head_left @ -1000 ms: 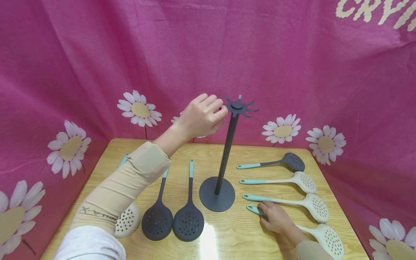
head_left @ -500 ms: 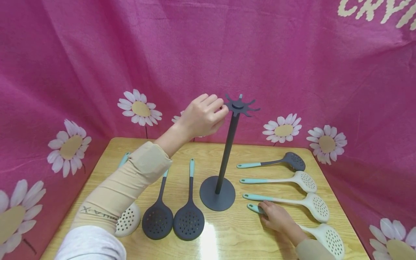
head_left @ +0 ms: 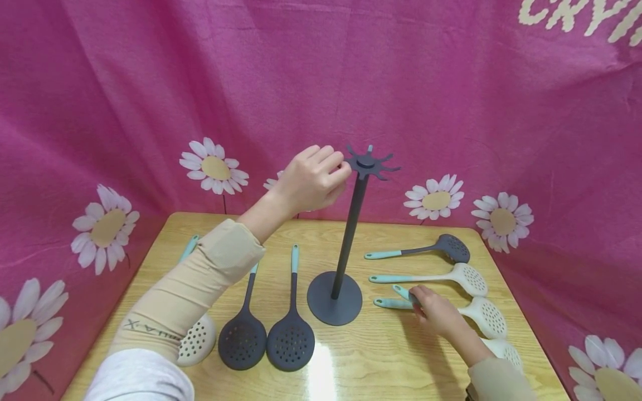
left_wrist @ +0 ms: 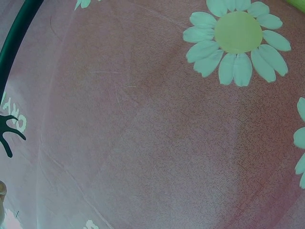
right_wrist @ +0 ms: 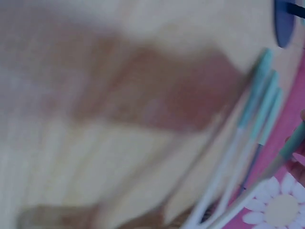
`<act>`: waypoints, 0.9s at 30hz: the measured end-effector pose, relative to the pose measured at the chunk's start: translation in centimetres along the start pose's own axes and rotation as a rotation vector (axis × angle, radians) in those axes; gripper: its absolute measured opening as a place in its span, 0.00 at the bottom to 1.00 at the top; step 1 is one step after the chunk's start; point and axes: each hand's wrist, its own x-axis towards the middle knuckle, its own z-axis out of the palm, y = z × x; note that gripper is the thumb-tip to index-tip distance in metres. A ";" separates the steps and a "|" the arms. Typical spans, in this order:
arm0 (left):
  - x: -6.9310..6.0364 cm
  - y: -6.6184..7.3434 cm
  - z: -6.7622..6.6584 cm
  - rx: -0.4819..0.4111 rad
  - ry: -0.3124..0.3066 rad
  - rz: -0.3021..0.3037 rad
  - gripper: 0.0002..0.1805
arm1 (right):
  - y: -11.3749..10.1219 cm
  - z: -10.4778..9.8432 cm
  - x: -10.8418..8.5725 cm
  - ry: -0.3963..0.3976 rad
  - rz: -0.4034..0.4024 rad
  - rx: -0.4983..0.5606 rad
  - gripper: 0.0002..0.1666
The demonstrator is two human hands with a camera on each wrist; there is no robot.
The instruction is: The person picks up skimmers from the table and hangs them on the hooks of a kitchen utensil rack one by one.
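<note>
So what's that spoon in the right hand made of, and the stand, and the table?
Spoon: perhaps plastic or silicone, smooth and fairly matte, with even mint and cream colours.
Stand: maybe painted metal, dull dark grey, slim yet upright; hard plastic is possible.
Table: wood or wood-look laminate, glossy, since grain lines and a bright reflection show.

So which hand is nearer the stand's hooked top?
Left. The left hand is at the hooked top, on its left; the right hand is lower, to its right, gripping a utensil handle.
</note>
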 end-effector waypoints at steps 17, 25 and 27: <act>-0.1 0.0 0.1 -0.009 -0.008 -0.015 0.03 | -1.2 -8.6 4.9 0.414 0.000 0.064 0.15; -0.1 0.1 0.0 -0.014 -0.003 -0.022 0.02 | -2.0 -11.6 7.2 0.560 -0.045 0.136 0.17; -0.1 0.1 0.0 -0.021 0.000 -0.025 0.02 | -2.3 -12.2 7.7 0.593 -0.052 0.161 0.17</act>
